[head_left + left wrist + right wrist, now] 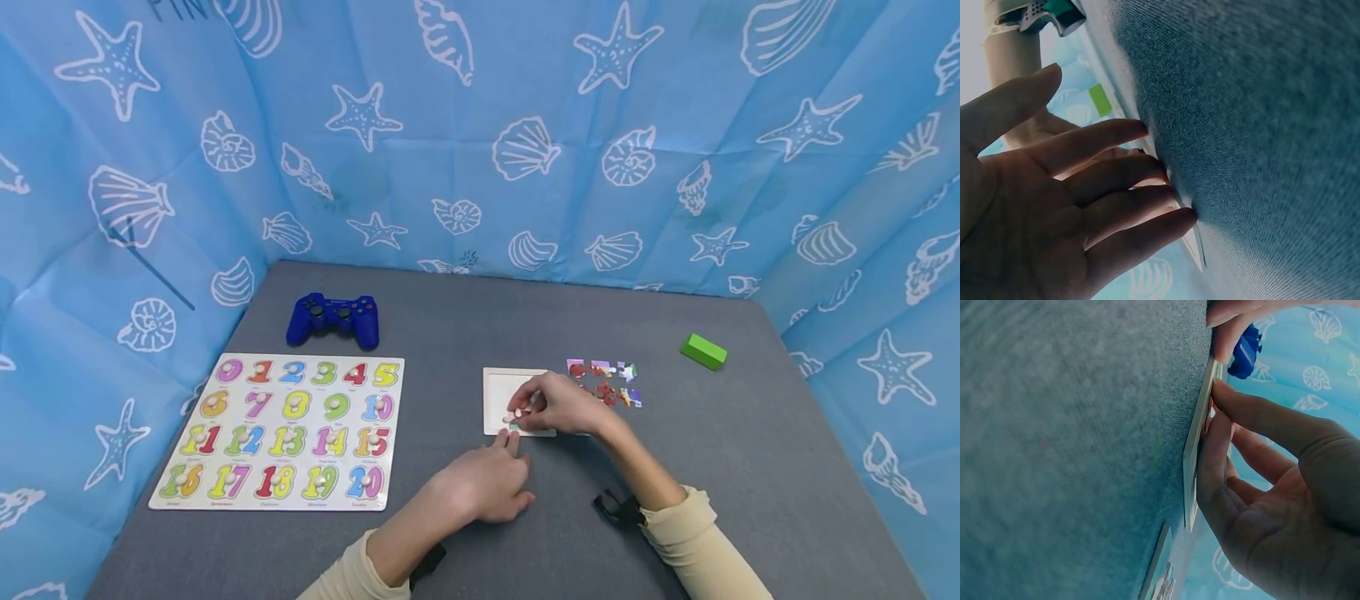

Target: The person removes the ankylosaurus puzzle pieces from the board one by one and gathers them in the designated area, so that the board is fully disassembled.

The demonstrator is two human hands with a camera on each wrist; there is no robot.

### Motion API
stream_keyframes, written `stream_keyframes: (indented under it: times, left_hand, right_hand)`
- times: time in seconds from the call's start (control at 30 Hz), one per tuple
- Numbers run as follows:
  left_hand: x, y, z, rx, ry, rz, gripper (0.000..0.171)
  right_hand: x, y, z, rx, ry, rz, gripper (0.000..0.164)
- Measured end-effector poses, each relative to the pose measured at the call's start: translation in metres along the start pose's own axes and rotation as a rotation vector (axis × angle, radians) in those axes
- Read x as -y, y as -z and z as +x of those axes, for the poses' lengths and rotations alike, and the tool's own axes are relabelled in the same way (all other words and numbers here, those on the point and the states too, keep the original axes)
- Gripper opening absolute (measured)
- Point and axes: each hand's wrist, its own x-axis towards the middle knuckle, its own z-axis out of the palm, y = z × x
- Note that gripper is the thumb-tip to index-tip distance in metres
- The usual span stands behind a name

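A small pale wooden puzzle tray [497, 387] lies flat near the middle of the table. Over its front left part, my right hand [558, 404] pinches a small jigsaw piece [513, 420] between thumb and fingers. In the right wrist view the thumb and index fingertip meet close above the tray [1191, 456], largely hiding the piece. My left hand [483, 485] rests at the tray's front edge, fingers extended and fingertips against it. The left wrist view shows this hand [1079, 200] with palm visible and nothing held. Several colourful jigsaw pieces [628, 398] lie right of the tray.
A white number board [277, 421] with knobbed numerals fills the left side. Behind it sits a blue game controller [333, 318]. A green block [703, 352] lies at the far right. Blue shell-patterned curtains [480, 150] border the grey table [450, 325].
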Motion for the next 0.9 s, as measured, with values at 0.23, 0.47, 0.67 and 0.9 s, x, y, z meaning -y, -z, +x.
stream_keyframes:
  times: [0.23,0.47,0.67,0.9]
  left_hand:
    - [-0.009,0.015,-0.012,0.016,-0.002,0.011,0.059]
    - [-0.018,0.032,-0.024,0.025,0.014,0.002,0.057]
    - [-0.012,0.023,-0.017,0.027,0.008,-0.018,0.057]
    - [-0.007,0.013,-0.009,0.020,0.008,-0.007,0.057]
  right_hand:
    - [0.001,-0.001,0.000,0.013,0.002,-0.013,0.013]
    - [0.001,-0.001,-0.001,0.009,0.033,-0.013,0.019]
    - [-0.001,-0.001,-0.004,0.006,0.068,-0.013,0.017]
    - [-0.010,0.002,-0.010,0.013,0.086,0.094,0.013]
